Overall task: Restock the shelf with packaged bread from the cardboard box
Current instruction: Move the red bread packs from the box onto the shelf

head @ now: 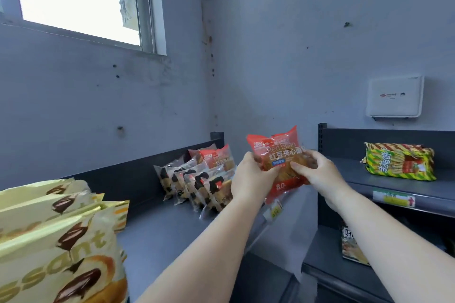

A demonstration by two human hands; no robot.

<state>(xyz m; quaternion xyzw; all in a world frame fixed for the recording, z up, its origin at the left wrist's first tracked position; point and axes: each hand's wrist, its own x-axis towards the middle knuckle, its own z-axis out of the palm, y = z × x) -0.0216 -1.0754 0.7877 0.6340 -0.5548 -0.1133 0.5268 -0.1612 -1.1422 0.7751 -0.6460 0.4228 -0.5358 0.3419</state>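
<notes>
Gripping the red bread packet [278, 162] — upright, glossy, crinkled — both hands.

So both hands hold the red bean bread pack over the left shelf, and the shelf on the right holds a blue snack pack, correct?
Not quite. The head view shows both the left hand and right hand gripping the red bean bread pack, but the snack pack on the right shelf is green and yellow, not blue.
</notes>
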